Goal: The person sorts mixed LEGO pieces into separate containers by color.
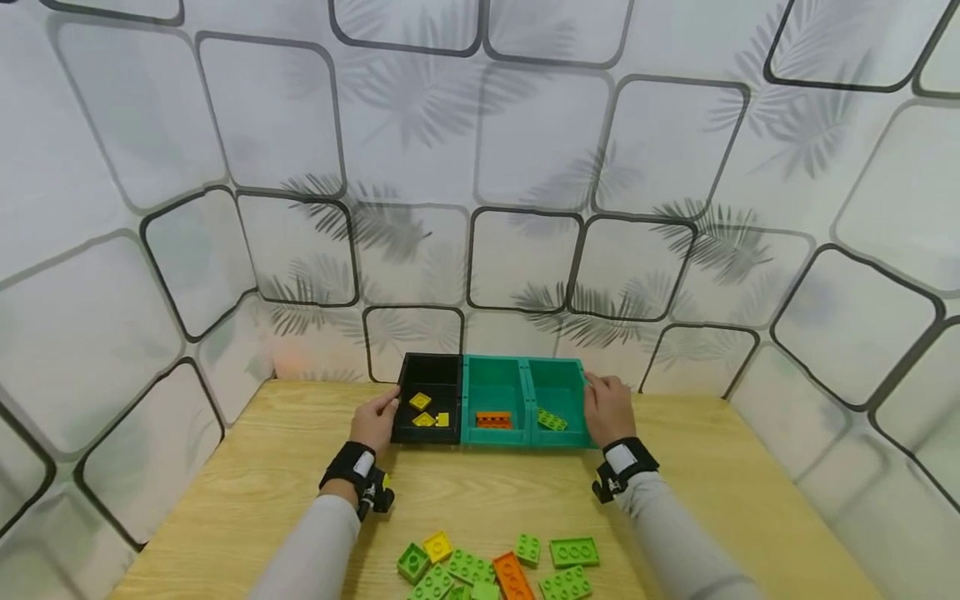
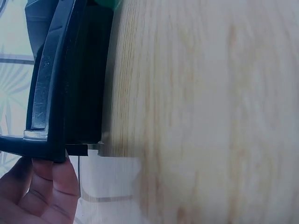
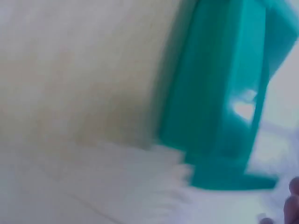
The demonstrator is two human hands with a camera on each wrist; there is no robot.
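Observation:
A black bin point(image 1: 429, 371) and two teal bins point(image 1: 495, 371) stand side by side in a row. My left hand point(image 1: 372, 419) grips the black bin's left rim, its fingers bent beneath the lip in the left wrist view. At the far right end, my right hand point(image 1: 609, 408) is at the outer edge of the teal bin point(image 3: 210, 102). Its fingertips point(image 3: 292, 205) show a small gap from the lip in the blurred right wrist view. Yellow bricks point(image 1: 423, 419) lie in the black bin, an orange brick point(image 1: 493, 420) in the middle one, a green brick point(image 1: 552, 419) in the right one.
Loose green bricks point(image 1: 471, 567), a yellow brick point(image 1: 437, 547) and an orange brick point(image 1: 514, 577) lie at the near edge of the wooden table point(image 1: 300, 467). A patterned curtain point(image 1: 525, 258) rises behind the bins and along both sides.

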